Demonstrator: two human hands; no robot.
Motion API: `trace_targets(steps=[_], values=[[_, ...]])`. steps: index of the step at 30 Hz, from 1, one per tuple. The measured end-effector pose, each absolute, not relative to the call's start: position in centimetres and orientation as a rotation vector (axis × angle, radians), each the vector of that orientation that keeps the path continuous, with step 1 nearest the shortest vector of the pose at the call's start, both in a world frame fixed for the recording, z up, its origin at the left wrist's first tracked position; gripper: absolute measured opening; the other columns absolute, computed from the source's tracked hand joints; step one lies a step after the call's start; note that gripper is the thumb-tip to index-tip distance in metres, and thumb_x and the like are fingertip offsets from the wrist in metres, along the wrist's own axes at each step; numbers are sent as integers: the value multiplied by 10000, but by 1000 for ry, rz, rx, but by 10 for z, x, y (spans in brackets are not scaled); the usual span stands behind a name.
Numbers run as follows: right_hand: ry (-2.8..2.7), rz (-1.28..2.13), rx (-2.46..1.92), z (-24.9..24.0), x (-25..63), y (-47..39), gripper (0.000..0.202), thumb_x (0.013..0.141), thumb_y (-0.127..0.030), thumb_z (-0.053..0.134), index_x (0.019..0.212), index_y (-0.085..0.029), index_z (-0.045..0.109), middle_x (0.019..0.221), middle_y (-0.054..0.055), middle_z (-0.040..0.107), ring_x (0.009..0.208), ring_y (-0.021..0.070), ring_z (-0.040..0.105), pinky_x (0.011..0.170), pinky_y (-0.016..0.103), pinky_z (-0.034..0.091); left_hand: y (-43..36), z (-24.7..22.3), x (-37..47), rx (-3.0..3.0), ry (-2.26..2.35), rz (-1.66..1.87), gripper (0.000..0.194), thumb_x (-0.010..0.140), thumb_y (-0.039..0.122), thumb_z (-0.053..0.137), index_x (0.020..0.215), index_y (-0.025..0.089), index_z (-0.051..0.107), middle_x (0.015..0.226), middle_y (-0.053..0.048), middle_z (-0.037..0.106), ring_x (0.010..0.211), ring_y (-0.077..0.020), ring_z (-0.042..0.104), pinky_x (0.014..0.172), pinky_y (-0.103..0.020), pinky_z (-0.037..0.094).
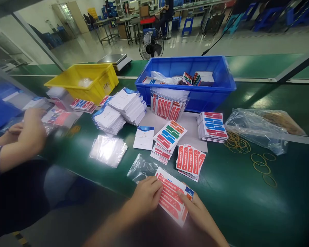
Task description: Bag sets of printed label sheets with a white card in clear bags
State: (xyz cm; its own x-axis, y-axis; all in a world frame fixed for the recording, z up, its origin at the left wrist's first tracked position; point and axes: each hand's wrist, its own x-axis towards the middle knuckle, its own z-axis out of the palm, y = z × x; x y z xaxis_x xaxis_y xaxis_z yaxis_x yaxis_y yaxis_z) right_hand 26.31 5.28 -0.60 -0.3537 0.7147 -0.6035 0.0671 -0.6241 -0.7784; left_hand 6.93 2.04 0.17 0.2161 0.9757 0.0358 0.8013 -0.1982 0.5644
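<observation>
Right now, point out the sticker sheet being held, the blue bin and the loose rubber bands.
sticker sheet (173,196), head view, red-printed middle between the hands
blue bin (208,96), head view, front wall
rubber bands (261,167), head view, one loose band on the green table

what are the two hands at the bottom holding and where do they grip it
Both hold a small stack of red sticker sheets: the left hand grips its left edge, the right hand its right edge near the lower corner.
</observation>
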Motion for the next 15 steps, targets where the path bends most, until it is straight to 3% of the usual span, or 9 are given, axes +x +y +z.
trace_targets(steps=[6,15], values=[[-1046,1984,-1387,-7,249,54,403,755,-572,610,861,-188,546,618,-10,589,540,164,532,554,296,425,20,3,69,2085,1587,614,192,918,174,362,741,175,436,779,-29,537,728,-143,483,658,-254,372],[-1210,1851,-1283,-12,240,49,313,864,-513,497,832,-203,471,671,-16,519,586,141,494,575,270,434,20,4,67,2032,1668,611,168,924,193,368,780,178,454,802,-36,562,730,-150,505,666,-259,383]])
